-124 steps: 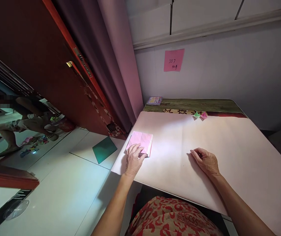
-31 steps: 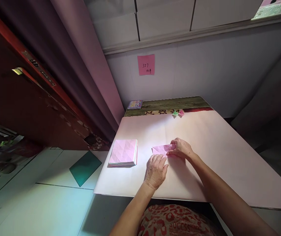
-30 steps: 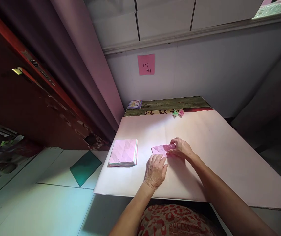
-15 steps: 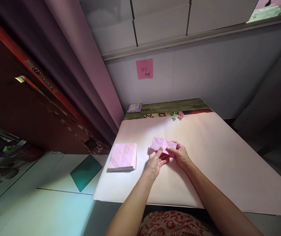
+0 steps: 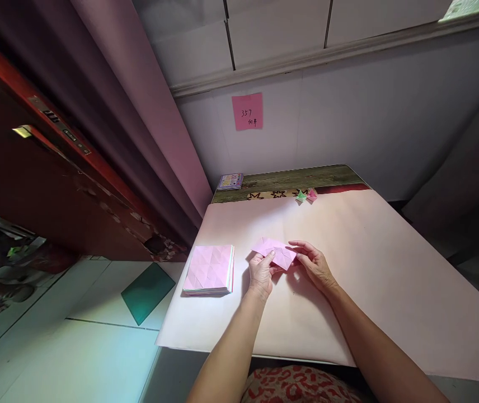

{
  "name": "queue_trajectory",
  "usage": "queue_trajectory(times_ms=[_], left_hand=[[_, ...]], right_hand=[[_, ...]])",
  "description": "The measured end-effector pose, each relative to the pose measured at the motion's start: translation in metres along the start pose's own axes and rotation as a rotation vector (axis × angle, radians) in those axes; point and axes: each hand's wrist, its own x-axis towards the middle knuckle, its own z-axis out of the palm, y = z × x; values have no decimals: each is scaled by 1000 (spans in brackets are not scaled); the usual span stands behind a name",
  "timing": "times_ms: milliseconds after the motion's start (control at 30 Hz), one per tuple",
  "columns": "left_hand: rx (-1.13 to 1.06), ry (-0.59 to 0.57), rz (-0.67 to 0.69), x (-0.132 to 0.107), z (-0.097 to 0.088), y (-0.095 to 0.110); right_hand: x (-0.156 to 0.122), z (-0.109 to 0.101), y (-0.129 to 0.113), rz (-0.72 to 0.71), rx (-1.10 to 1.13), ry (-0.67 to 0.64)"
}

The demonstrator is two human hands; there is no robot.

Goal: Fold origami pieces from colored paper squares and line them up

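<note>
A folded sheet of pink origami paper (image 5: pixel 279 253) with crease lines is held over the table. My left hand (image 5: pixel 261 275) grips it from the left, thumb on top and fingers underneath. At the paper's right corner is my right hand (image 5: pixel 313 266), its thumb and a finger closed about that corner while the index finger stretches out above. The fingers under the sheet are partly hidden. To the left lies a stack of square origami paper (image 5: pixel 209 267), with a pink patterned sheet on top.
A green folded paper piece (image 5: pixel 301 196) and a pink folded paper piece (image 5: pixel 311 195) stand at the table's far side. A small stack of cards (image 5: pixel 230 181) lies at the far left corner. Pale paper covers the table (image 5: pixel 374 268). A pink note (image 5: pixel 247 112) is on the wall.
The pink paper has turned, with a corner now pointing toward me. My right hand has shifted right, its thumb off the paper's middle and at the corner. The view has tilted slightly.
</note>
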Motion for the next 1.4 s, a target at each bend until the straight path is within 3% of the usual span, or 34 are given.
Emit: queue_trajectory(times_ms=[133, 267, 367, 467, 633, 767, 967, 1200, 1400], left_hand=[[-44, 7, -17, -1, -2, 3], [-50, -32, -37, -1, -3, 1], [-49, -86, 24, -2, -5, -3], [-55, -126, 111, -3, -6, -5], [-46, -169, 97, -5, -6, -1], [101, -182, 124, -9, -5, -3], [244, -123, 133, -7, -7, -16], [304, -150, 158, -4, -13, -23], [208, -192, 150, -11, -7, -12]], right_hand=[[-1, -6, 2, -61, -68, -138], [-2, -3, 3, -147, -163, -113], [-2, -2, 2, -196, -233, -90], [-3, -2, 2, -173, -224, -75], [-5, -3, 1, -118, -249, 4], [-5, -3, 2, -48, -237, 95], [-3, -4, 5, -28, -142, 142], [-3, -4, 3, 3, -188, 25], [0, -5, 3, 33, -187, -37]])
